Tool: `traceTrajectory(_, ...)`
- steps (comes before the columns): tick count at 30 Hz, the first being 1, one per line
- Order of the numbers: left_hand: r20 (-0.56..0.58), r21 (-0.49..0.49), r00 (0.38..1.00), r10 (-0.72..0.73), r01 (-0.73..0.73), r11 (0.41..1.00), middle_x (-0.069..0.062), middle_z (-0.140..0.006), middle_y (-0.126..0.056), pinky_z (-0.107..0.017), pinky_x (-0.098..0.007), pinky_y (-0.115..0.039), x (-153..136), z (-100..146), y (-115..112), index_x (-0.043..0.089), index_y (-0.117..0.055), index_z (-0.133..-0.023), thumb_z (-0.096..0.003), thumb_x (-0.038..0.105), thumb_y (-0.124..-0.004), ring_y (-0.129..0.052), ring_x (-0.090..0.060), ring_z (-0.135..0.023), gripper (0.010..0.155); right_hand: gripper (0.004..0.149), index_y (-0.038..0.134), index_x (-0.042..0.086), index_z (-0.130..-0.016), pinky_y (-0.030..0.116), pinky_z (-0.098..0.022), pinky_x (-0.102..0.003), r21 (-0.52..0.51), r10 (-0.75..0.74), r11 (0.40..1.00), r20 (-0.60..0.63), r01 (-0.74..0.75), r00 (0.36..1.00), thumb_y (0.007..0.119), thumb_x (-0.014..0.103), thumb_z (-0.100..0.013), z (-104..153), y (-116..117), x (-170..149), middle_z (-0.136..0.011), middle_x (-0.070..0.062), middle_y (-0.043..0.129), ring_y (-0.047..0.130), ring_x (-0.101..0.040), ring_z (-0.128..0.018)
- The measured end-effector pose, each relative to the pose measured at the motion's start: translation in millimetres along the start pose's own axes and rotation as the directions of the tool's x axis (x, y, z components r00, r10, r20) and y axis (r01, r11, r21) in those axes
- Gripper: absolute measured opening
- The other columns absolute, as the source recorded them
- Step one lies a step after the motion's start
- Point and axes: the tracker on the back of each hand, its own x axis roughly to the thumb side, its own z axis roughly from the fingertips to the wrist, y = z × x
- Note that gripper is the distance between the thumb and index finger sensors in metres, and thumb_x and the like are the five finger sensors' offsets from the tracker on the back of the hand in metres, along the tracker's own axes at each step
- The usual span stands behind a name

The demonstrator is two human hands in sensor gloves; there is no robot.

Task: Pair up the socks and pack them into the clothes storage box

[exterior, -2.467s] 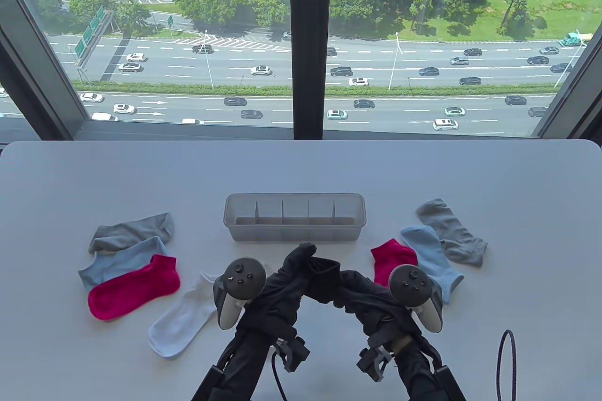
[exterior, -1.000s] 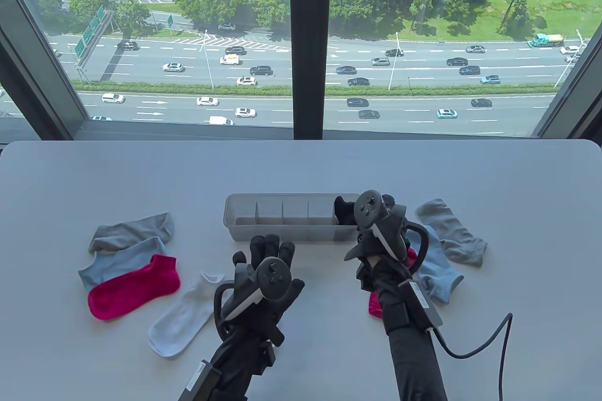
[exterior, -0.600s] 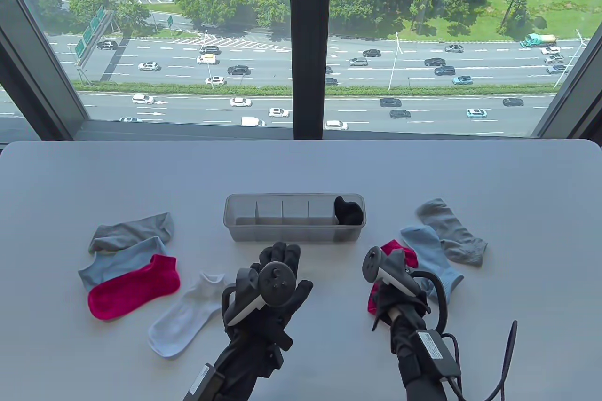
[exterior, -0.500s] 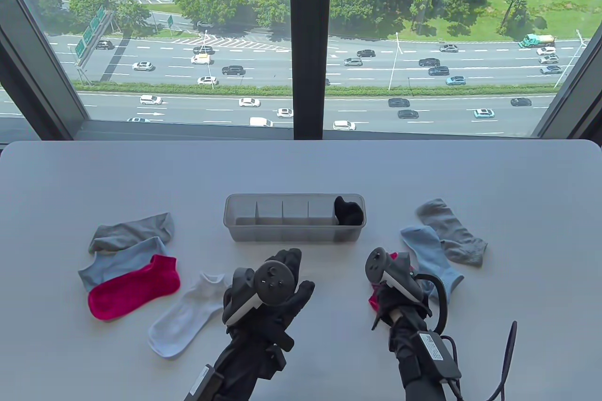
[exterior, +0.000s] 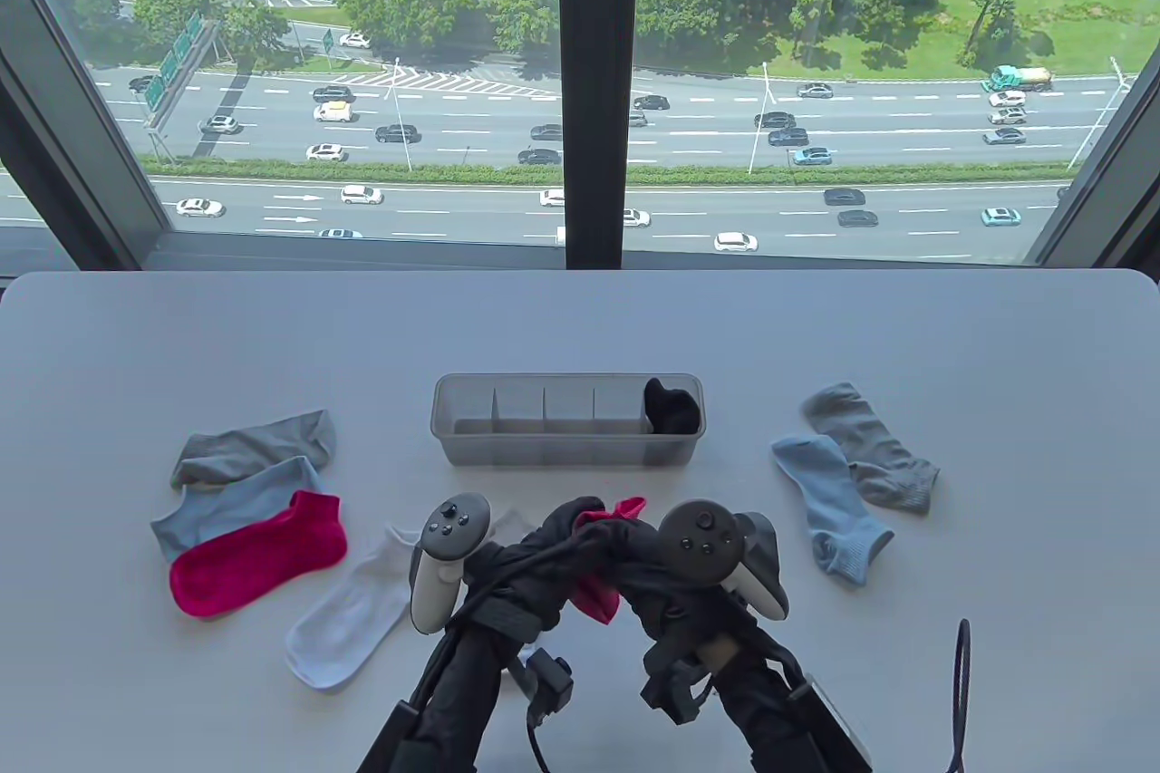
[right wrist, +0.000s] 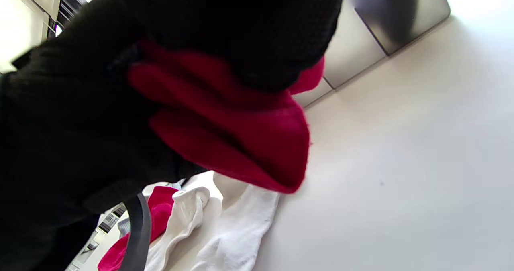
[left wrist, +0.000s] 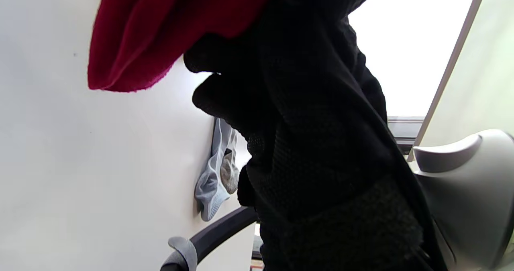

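Hands: left hand [exterior: 544, 551] and right hand [exterior: 652, 560] together at lower centre, both gripping the red sock [exterior: 603, 565].
Change: it has left the right-hand pile.
Meaning: probably pairing reds next.
Box [exterior: 568, 447]: black pair [exterior: 672, 407] packed, rightmost compartment.

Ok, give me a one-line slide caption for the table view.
Both gloved hands hold one magenta sock before the storage box, black socks already in its rightmost compartment.
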Motion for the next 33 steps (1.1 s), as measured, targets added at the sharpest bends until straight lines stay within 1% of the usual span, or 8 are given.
traceTrajectory(5,0.067,0.096,0.996,-0.06,0.054,0.994,-0.016,-0.093,-0.086,-0.061,-0.055,-0.078,13,4,1,0.018,-0.069,-0.1,-0.0584,0.02,-0.061,-0.094,-0.038,-0.077,0.042,0.068,0.05,0.017,-0.106,0.075,-0.062,-0.037,-0.192,0.078,0.978,-0.035,-0.083,0.996,0.079,0.045,-0.051,6,-23,-10,-0.094,-0.013,0.068,0.076,-0.028,-0.083)
traceTrajectory(9,0.154,-0.055,0.988,-0.017,0.026,0.998,-0.015,-0.09,-0.087,-0.061,-0.057,-0.076,20,1,-5,0.025,-0.068,-0.101,-0.0604,0.021,-0.059,-0.094,-0.037,-0.073,0.042,0.103,-0.004,0.018,-0.111,0.031,-0.072,-0.073,0.192,-0.235,0.955,0.028,0.225,0.972,0.074,0.052,-0.053,-1,-24,-34,-0.11,-0.038,-0.002,0.01,-0.06,-0.1)
traceTrajectory(12,0.158,-0.045,0.98,-0.117,0.125,0.991,-0.015,-0.089,-0.088,-0.057,-0.055,-0.079,23,0,-10,0.026,-0.068,-0.101,-0.0606,0.023,-0.061,-0.096,-0.035,-0.067,0.041,0.052,0.061,0.019,-0.104,0.035,-0.072,-0.073,0.161,-0.432,0.889,-0.02,0.429,0.902,0.076,0.038,-0.057,-5,-20,-41,-0.118,-0.034,0.028,0.021,-0.063,-0.101)
traceTrajectory(15,0.038,-0.1,0.938,-0.345,0.347,0.932,-0.016,-0.088,-0.086,-0.05,-0.053,-0.075,26,-1,-14,0.019,-0.056,-0.107,-0.0576,0.027,-0.075,-0.09,-0.032,-0.056,0.053,0.04,0.068,0.022,-0.093,0.084,-0.056,-0.044,-0.123,-0.343,0.934,-0.052,0.334,0.938,0.076,0.036,-0.057,1,-38,-44,-0.077,-0.006,0.094,0.098,-0.023,-0.066)
traceTrajectory(18,-0.086,-0.129,0.687,-0.721,0.71,0.692,-0.009,-0.078,-0.092,-0.043,-0.046,-0.08,27,-3,-15,0.019,-0.064,-0.102,-0.0572,0.028,-0.073,-0.092,-0.023,-0.049,0.047,0.041,0.066,0.023,-0.095,0.084,-0.048,-0.038,-0.283,-0.274,0.926,-0.051,0.25,0.96,0.078,0.035,-0.057,11,-59,-47,-0.07,-0.006,0.093,0.096,-0.014,-0.052)
traceTrajectory(22,-0.198,-0.118,0.62,-0.759,0.754,0.647,-0.012,-0.077,-0.097,-0.046,-0.051,-0.079,33,-4,-20,0.016,-0.072,-0.098,-0.0573,0.029,-0.073,-0.095,-0.031,-0.052,0.043,0.044,0.063,0.024,-0.097,0.083,-0.051,-0.038,-0.434,-0.274,0.875,-0.078,0.215,0.959,0.078,0.033,-0.056,21,-73,-50,-0.074,-0.007,0.091,0.094,-0.015,-0.056)
traceTrajectory(27,-0.061,0.0,0.676,-0.735,0.736,0.677,-0.023,-0.121,-0.042,-0.075,-0.072,-0.044,42,4,-23,0.016,-0.034,-0.116,-0.0577,0.035,-0.072,-0.047,-0.052,-0.109,0.073,0.045,0.065,0.017,-0.099,0.079,-0.056,-0.045,-0.255,-0.088,0.964,-0.061,0.07,0.994,0.079,0.02,-0.056,18,-80,-41,-0.087,-0.017,0.081,0.089,-0.024,-0.067)
traceTrajectory(33,0.165,0.083,0.808,-0.565,0.56,0.824,-0.023,-0.122,-0.035,-0.076,-0.071,-0.044,62,5,-41,0.016,-0.026,-0.116,-0.0572,0.044,-0.07,-0.043,-0.05,-0.112,0.079,0.045,0.072,0.014,-0.094,0.087,-0.041,-0.037,-0.038,-0.011,0.999,0.046,0.013,0.999,0.085,0.028,-0.053,16,-71,-10,-0.074,-0.014,0.093,0.097,-0.015,-0.047)
